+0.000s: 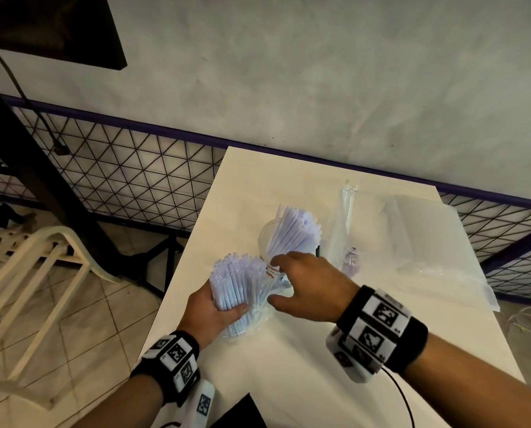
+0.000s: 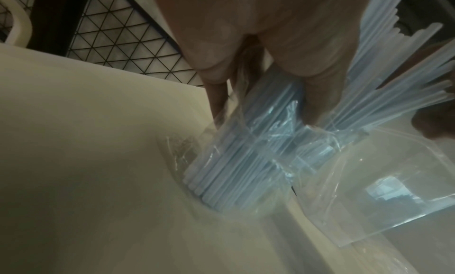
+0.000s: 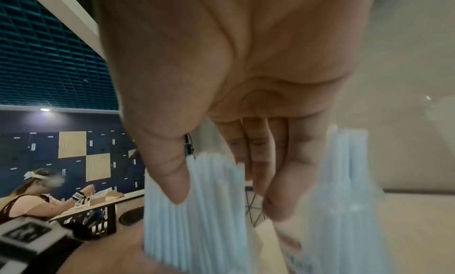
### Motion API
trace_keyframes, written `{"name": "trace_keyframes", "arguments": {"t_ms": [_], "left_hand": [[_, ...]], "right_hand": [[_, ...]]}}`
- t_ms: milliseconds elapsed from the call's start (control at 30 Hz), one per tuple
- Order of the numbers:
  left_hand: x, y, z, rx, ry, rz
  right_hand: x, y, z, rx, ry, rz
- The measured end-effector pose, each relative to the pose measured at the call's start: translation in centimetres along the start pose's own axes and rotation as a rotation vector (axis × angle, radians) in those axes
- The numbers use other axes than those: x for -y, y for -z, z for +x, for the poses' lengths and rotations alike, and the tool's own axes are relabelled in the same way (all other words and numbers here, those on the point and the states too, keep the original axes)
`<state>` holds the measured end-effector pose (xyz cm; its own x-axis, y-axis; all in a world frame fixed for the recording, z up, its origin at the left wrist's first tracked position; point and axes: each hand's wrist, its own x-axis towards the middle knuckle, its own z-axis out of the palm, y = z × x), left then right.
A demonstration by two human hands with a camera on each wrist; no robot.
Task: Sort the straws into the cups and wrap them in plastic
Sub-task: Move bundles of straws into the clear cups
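Pale-blue straws (image 1: pixel 238 284), gripped in the left hand (image 1: pixel 210 313), stand in a clear cup (image 2: pixel 246 181) near the table's (image 1: pixel 319 366) left edge; right hand (image 1: pixel 310 288), fingers spread, reaches in. Second cup (image 1: pixel 265 239) looks filled; wrapping apparently remains.

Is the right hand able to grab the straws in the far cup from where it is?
Probably yes. The right hand is open just in front of the far cup, and the straws in it stick up past the fingers with nothing between.

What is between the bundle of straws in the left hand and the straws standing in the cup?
The right hand, fingers spread, reaches between the held bundle and the cup's straws, best seen in the head view.
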<state>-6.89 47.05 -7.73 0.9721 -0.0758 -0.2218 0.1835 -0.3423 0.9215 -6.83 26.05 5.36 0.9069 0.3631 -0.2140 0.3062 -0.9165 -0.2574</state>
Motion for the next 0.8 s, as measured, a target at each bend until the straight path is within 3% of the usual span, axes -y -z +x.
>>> {"name": "trace_keyframes", "arguments": {"t_ms": [167,300,400,600,800], "left_hand": [[0.2,-0.2,-0.2,-0.011,-0.011,-0.015],[0.1,-0.4,-0.3,-0.019,-0.017,-0.020],[-0.1,-0.7,-0.5,0.001,-0.022,-0.031],[-0.3,-0.8,-0.5,0.005,-0.022,-0.040],[-0.3,-0.5,-0.3,-0.014,-0.032,-0.014]], "right_hand": [[0.2,-2.8,-0.1,-0.165,-0.121,0.336],[0.2,-5.1,-0.4,-0.285,-0.223,0.839],[-0.1,-6.1,-0.2,-0.316,-0.202,1.045],[0.1,-7.9,0.5,-0.440,-0.113,0.843],[-0.2,-6.7,0.3,-0.403,0.027,0.514]]}}
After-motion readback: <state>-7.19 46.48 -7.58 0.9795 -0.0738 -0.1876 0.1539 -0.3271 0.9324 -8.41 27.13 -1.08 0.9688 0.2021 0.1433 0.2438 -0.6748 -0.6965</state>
